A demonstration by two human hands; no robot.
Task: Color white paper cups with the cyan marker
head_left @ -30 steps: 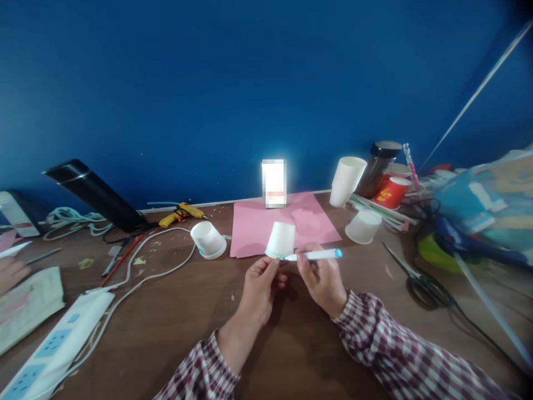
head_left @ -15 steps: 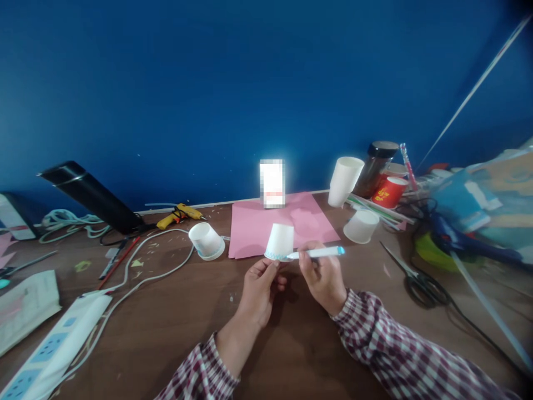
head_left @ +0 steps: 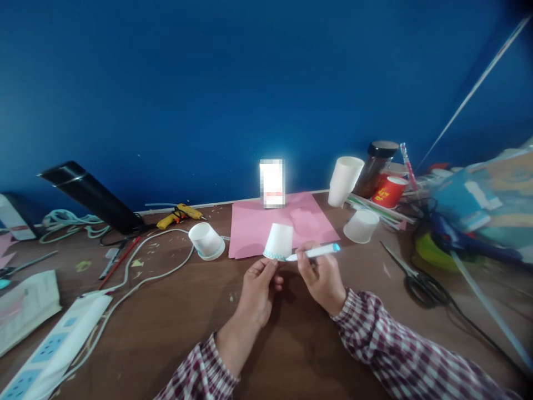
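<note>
Hands grip the work over the counter (head_left: pixel 175 333): the left hand (head_left: pixel 258 289) pinches the upside-down cup (head_left: pixel 279 240) near pink paper (head_left: pixel 310 219), the right hand (head_left: pixel 321 276) holds a marker (head_left: pixel 318 251) against its rim.

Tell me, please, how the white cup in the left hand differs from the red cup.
The white cup has a blue pattern near its lower edge, while the red cup carries yellow markings. The left hand holds the white cup in its fingers; the red cup is held by neither hand and sits beside the dark jar. Both have tapered sides.
</note>
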